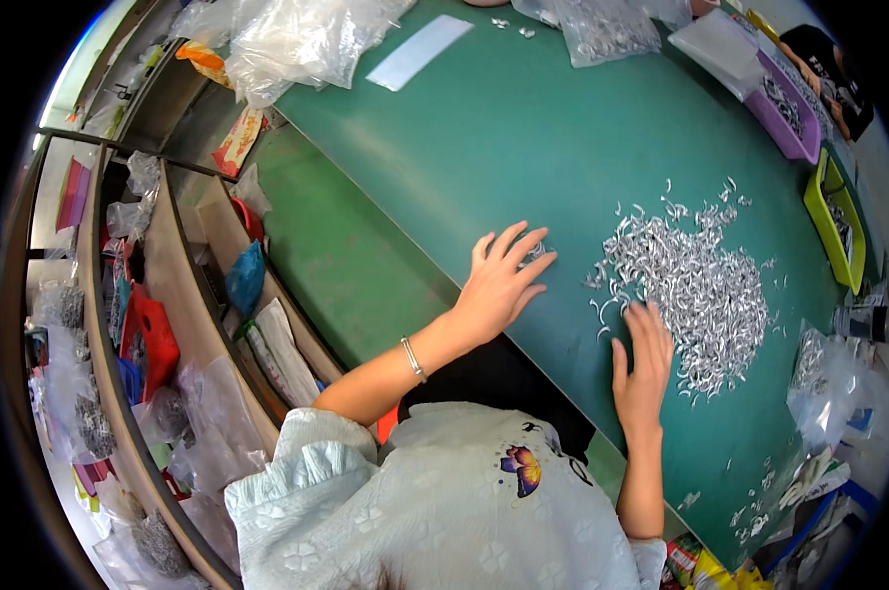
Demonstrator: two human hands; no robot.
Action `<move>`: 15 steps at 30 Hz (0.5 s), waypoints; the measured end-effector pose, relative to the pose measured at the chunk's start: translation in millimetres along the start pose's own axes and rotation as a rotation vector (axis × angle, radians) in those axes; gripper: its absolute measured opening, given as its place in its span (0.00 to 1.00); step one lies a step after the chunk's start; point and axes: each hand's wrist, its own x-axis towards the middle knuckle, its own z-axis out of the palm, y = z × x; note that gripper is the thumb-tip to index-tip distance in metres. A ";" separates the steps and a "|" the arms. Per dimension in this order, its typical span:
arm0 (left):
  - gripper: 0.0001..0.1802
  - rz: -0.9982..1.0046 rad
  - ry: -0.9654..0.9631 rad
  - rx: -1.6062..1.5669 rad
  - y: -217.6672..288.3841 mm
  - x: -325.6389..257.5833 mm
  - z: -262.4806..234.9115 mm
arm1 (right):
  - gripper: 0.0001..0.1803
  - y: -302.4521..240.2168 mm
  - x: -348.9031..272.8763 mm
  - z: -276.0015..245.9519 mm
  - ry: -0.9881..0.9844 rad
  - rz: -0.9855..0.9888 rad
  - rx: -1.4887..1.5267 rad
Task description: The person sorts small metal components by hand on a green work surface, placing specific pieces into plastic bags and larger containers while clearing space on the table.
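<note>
Now we have the right hand (644,362) flat, fingers spread, at the near-left edge of the pile of silver clips (695,290); the left hand (501,283), open, covers a few strays left of it. Judgement: sweep small batches, palms low.

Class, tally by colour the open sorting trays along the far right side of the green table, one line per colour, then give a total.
Purple tray: 1
Yellow-green tray: 1
Total: 2
Both sit on the green table.
</note>
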 end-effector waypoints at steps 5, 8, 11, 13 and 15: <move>0.17 0.010 0.038 0.021 -29.9 17.7 9.5 | 0.20 -15.4 2.9 7.3 -0.062 -0.008 -0.057; 0.18 -0.025 0.141 -0.035 -37.6 23.5 2.4 | 0.16 -8.4 -10.3 3.6 0.049 0.082 0.009; 0.23 -0.103 0.252 -0.171 -18.7 18.2 3.8 | 0.13 -4.3 -1.7 5.4 0.153 0.107 0.046; 0.22 -0.076 0.272 -0.157 0.2 5.3 8.1 | 0.12 -12.6 13.9 13.0 0.176 0.095 0.066; 0.20 -0.093 0.234 -0.185 15.8 -11.6 13.9 | 0.09 -25.3 31.7 24.1 0.161 0.153 -0.005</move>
